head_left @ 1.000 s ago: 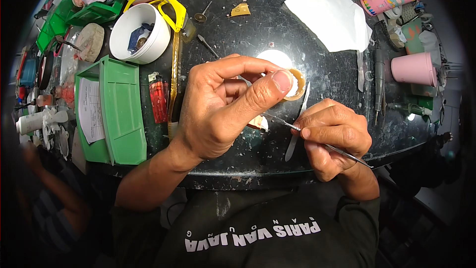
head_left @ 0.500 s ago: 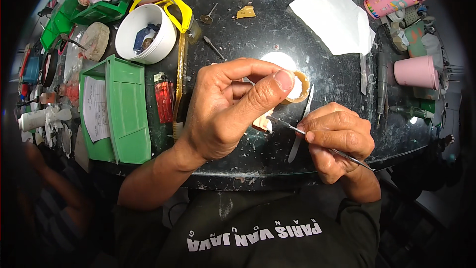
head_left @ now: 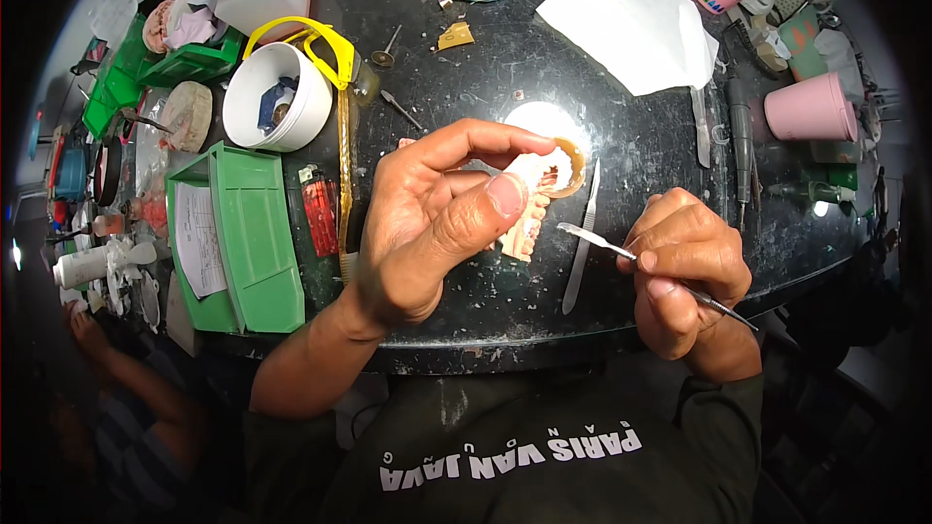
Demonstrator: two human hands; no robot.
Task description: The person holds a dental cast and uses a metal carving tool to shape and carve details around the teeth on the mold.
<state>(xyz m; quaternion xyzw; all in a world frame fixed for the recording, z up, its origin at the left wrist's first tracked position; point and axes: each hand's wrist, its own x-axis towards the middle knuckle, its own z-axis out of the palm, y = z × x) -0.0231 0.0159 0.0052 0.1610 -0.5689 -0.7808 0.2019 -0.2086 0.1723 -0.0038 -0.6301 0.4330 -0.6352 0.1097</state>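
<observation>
The table [head_left: 621, 165] is glossy black stone, scuffed. The tool [head_left: 594, 236] is shiny metal. The tray [head_left: 254, 233] is matt green plastic.

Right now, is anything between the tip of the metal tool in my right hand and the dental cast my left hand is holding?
Nothing visible: the metal tool in the right hand points across open space at the dental cast pinched by the left hand.

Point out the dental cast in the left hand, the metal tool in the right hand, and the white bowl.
dental cast [head_left: 532, 218]: head view, on the pink toothed part showing beside the thumb.
metal tool [head_left: 594, 238]: head view, on its flat blade end.
white bowl [head_left: 249, 87]: head view, on its near-left rim.
</observation>
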